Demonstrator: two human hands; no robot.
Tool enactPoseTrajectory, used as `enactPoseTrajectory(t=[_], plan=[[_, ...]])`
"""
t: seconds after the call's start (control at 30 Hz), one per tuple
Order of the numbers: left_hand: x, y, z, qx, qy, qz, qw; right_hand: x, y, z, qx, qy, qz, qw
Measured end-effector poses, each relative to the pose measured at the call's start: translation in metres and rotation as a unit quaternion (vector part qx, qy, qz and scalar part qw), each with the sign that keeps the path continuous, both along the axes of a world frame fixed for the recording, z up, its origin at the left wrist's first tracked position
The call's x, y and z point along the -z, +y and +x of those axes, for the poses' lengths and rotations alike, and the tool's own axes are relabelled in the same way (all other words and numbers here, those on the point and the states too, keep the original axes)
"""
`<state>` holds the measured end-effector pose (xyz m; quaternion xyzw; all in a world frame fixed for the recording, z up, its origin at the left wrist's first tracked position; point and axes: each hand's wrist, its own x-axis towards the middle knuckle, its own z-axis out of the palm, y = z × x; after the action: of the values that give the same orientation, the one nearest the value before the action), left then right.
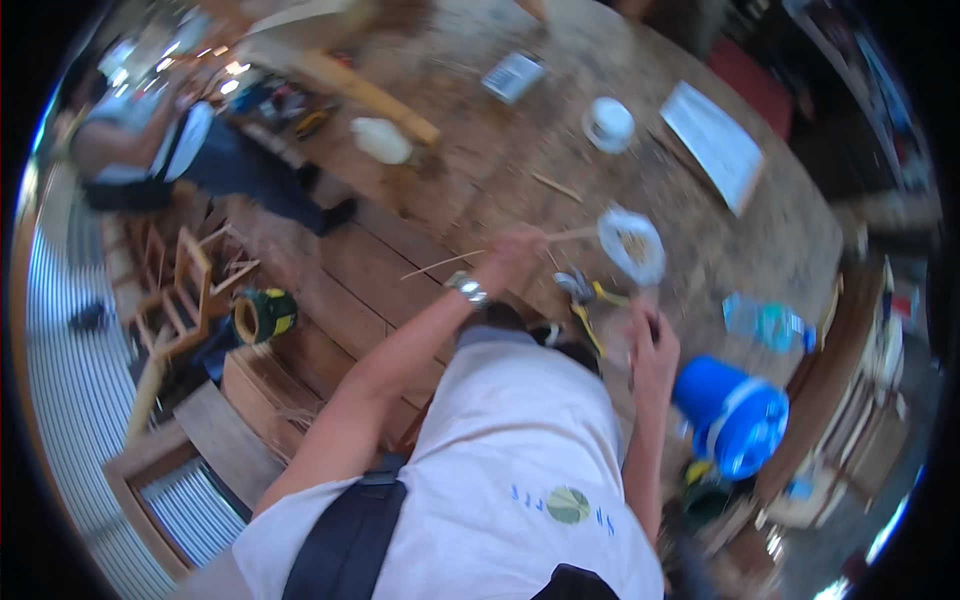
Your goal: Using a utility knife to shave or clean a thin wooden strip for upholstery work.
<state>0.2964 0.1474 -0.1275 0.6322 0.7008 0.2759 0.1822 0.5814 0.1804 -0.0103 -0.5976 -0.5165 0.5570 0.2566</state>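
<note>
My left hand (515, 258), with a metal watch (467, 289) on its wrist, is closed around a thin wooden stick (440, 264). The stick reaches out on both sides of the fist, its right end touching or near a white dish (632, 246) with small pale bits in it. Below that dish, my right hand (655, 350) is closed on a dark-handled tool, mostly hidden by the fingers and blurred. Between both hands lies a yellow-handled tool, seemingly pliers (588, 328), beside a small metallic item (572, 286).
On the wooden table are a white round container (608, 125), paper (712, 145), a small box (513, 77) and a clear bottle (768, 322). A blue jug (735, 415) stands right of my right arm. Another person (160, 150) sits at far left, near wooden frames (185, 290).
</note>
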Motion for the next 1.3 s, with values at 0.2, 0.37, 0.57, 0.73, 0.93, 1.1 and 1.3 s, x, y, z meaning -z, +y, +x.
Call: enactPoseTrajectory(t=[0.2,0.37,0.57,0.73,0.93,1.1,1.3], plan=[[0.104,0.079,-0.002,-0.032,0.058,-0.053,0.996,0.034,-0.035,0.058,-0.04,-0.081,-0.019,0.996],[0.072,0.111,0.009,-0.099,-0.015,0.104,0.99,0.038,-0.046,0.074,-0.008,-0.071,-0.022,0.997],[0.094,0.127,-0.03,-0.049,0.049,0.058,0.996,0.022,-0.046,0.071,-0.002,-0.111,-0.058,0.992],[0.085,0.138,-0.041,0.021,0.169,0.036,0.985,0.028,-0.049,0.059,-0.02,-0.118,-0.011,0.993],[0.1,0.127,-0.06,-0.132,-0.104,0.023,0.986,0.039,-0.039,0.007,-0.053,-0.173,0.152,0.972],[-0.001,0.038,-0.043,-0.081,-0.308,-0.079,0.945,0.022,-0.029,-0.058,-0.085,-0.143,0.154,0.974],[-0.06,-0.091,-0.067,-0.143,-0.446,-0.13,0.874,0.011,-0.045,-0.141,-0.185,-0.123,0.061,0.973]])
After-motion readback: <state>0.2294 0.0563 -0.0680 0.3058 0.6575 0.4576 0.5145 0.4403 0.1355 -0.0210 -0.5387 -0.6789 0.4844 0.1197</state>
